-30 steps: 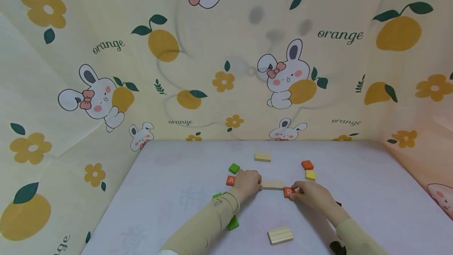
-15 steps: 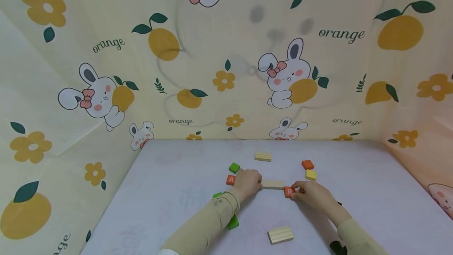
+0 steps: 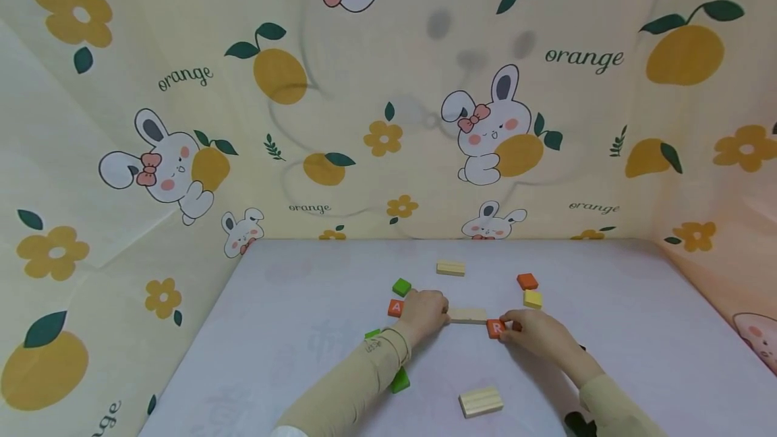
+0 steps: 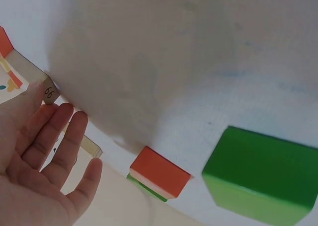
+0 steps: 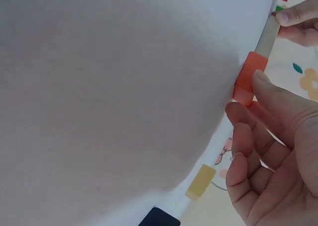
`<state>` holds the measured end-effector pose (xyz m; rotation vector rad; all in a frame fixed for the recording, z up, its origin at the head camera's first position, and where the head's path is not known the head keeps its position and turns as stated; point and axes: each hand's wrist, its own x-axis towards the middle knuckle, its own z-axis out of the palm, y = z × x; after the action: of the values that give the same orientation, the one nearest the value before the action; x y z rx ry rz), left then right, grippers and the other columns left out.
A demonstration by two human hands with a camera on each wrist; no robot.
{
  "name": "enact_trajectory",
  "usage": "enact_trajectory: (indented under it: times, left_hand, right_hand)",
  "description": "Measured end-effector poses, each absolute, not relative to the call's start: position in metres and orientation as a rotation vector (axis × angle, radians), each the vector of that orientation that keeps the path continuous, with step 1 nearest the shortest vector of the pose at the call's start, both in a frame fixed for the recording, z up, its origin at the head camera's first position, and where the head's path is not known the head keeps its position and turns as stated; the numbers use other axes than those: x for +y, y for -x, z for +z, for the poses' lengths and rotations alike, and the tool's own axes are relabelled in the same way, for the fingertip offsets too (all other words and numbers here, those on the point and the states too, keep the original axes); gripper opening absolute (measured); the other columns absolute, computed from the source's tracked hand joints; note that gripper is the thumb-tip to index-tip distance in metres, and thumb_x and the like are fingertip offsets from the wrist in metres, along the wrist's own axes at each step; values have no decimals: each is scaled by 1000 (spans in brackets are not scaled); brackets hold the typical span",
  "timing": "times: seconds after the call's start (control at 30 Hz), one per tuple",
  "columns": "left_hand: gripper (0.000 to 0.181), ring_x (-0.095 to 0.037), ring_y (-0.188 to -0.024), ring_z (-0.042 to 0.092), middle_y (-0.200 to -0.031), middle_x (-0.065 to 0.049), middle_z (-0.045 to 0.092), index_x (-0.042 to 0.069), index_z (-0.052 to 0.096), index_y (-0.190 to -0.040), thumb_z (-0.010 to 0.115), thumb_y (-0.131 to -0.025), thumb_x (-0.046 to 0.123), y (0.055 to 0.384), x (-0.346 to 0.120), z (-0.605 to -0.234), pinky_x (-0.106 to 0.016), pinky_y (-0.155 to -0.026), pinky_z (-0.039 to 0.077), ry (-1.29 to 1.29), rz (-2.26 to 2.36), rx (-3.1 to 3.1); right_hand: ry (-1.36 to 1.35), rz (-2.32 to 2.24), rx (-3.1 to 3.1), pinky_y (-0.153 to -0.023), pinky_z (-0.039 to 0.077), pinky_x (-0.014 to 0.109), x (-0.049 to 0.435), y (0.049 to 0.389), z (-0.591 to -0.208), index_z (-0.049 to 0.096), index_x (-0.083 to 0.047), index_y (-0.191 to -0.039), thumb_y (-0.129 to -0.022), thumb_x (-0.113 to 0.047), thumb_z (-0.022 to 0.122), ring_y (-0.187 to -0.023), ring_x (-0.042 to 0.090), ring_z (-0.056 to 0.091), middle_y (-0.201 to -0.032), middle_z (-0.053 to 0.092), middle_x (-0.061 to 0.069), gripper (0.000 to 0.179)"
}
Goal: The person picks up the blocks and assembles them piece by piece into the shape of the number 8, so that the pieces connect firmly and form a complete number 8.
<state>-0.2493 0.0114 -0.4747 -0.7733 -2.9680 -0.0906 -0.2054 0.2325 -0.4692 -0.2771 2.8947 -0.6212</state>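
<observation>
A long pale wooden block (image 3: 468,316) lies flat on the white table. My left hand (image 3: 423,319) pinches its left end between thumb and fingers; in the left wrist view the thumb is against the block's marked end (image 4: 49,92). At the other end, an orange-red block lettered R (image 3: 495,328) touches the wood. My right hand (image 3: 537,336) pinches this lettered block; the right wrist view shows the thumb on the orange block (image 5: 250,77) and the other fingers loosely curled. The block's far side is hidden there.
Left of the hands are a green block (image 3: 401,287), an orange-red A block (image 3: 396,307) and another green block (image 3: 400,381) partly behind the sleeve. Wooden blocks lie in front (image 3: 481,402) and behind (image 3: 451,268). Orange (image 3: 527,281) and yellow (image 3: 532,299) blocks sit at right.
</observation>
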Motion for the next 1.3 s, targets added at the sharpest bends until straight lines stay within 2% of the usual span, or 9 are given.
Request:
enact_trajectory:
  times: [0.17,0.47,0.73,1.07,1.3]
  left_hand:
    - [16,-6,-65,58,-75,11,68,20,72,-78,71,-79,36,249,12,-474,-26,-64,39,771,-80,-2964]
    - [15,-7,-68,61,-78,11,69,21,73,-81,71,-79,35,250,12,-475,-25,-65,39,768,-74,-2970]
    - [15,-7,-66,60,-76,10,68,20,72,-79,71,-79,36,250,11,-475,-27,-65,40,776,-101,-2968]
    - [15,-7,-68,60,-77,10,68,21,72,-80,71,-79,36,249,10,-474,-25,-65,39,782,-76,-2956]
    - [15,-7,-70,61,-78,10,68,21,72,-80,71,-79,35,249,10,-474,-27,-65,39,777,-74,-2956]
  right_hand:
    - [291,-590,2907,-56,38,28,230,207,-466,68,-7,-104,-80,-22,71,-63,12,46,-70,57,-3,28]
    - [259,-601,2898,-56,38,28,230,208,-458,65,-3,-112,-86,-27,64,-63,12,48,-73,60,-3,36]
    - [311,-567,2973,-60,43,31,254,217,-453,66,-5,-110,-86,-27,64,-71,12,53,-82,64,0,33]
    - [188,-593,2941,-67,45,40,290,229,-449,59,1,-118,-89,-22,59,-81,23,54,-94,63,12,37]
    - [79,-627,2886,-68,45,40,300,235,-449,57,2,-119,-88,-24,60,-82,24,53,-95,62,14,41]
